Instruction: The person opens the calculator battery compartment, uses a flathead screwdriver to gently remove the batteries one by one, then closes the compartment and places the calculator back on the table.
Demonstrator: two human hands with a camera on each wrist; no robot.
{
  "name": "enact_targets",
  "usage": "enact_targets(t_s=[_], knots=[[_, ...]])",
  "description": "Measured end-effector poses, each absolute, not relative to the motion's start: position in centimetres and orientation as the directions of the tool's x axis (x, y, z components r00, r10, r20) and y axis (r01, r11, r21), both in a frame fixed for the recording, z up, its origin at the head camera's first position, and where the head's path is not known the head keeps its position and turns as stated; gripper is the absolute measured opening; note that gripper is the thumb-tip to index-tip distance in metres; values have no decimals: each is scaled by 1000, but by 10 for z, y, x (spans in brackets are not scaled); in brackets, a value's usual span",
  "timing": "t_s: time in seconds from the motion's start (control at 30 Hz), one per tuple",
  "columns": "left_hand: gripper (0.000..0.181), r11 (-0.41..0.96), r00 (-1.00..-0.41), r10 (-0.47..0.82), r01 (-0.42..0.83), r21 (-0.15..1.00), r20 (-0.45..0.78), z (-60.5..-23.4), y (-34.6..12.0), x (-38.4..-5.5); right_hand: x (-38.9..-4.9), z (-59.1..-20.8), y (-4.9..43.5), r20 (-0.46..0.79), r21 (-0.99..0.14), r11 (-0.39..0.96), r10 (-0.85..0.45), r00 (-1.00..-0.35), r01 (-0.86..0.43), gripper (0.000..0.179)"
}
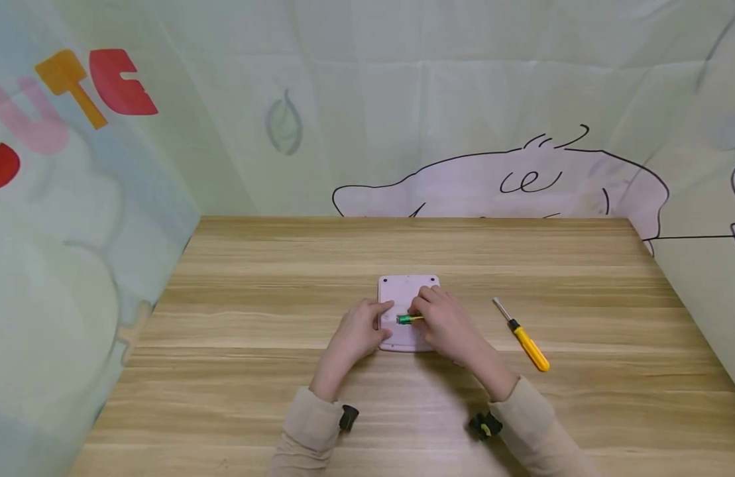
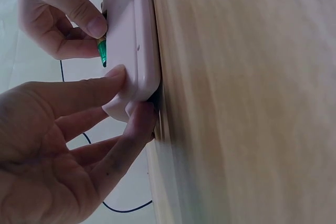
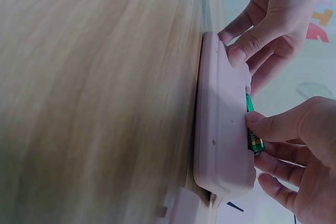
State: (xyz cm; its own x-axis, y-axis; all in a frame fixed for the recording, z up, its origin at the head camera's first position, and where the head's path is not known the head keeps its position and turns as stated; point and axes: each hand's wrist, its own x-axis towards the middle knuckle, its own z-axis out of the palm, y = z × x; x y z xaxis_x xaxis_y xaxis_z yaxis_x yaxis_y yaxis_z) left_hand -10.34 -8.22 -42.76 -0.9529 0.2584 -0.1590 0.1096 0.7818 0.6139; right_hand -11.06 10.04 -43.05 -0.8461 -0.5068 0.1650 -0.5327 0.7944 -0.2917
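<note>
A pale pink, flat battery-powered device [image 1: 403, 291], shaped like a calculator, lies on the table with its screwed back facing up. My left hand [image 1: 361, 326] grips its left edge, the thumb on the back and fingers against the side, as the left wrist view shows. Over the middle of the back, my right hand [image 1: 447, 324] pinches a green and gold battery [image 3: 253, 129] between thumb and fingers. The battery lies at a recess in the back; how deep it sits is hidden. Part of the device's right side is covered by the right hand.
A screwdriver [image 1: 528, 344] with a yellow handle lies on the wooden table [image 1: 254, 278] to the right. Low in the right wrist view, a small pink piece [image 3: 185, 205] rests beside the device. A printed cloth [image 1: 367, 86] hangs behind the table.
</note>
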Motion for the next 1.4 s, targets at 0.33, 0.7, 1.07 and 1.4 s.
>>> enact_targets(t_s=[0.33, 0.7, 1.07, 1.4], knots=[[51, 784, -952, 265, 120, 609, -154, -429, -82, -103, -110, -430, 101, 193, -251, 790, -526, -828, -560, 7], [51, 783, -951, 264, 114, 611, -160, -428, -83, -104, -110, -430, 101, 222, -218, 788, -535, -815, -576, 7], [51, 780, -952, 264, 116, 615, -156, -428, -83, -104, -109, -433, 103, 256, -174, 781, -552, -794, -600, 5], [51, 773, -954, 260, 112, 624, -151, -428, -83, -103, -108, -434, 105, 281, -158, 776, -557, -781, -611, 6]])
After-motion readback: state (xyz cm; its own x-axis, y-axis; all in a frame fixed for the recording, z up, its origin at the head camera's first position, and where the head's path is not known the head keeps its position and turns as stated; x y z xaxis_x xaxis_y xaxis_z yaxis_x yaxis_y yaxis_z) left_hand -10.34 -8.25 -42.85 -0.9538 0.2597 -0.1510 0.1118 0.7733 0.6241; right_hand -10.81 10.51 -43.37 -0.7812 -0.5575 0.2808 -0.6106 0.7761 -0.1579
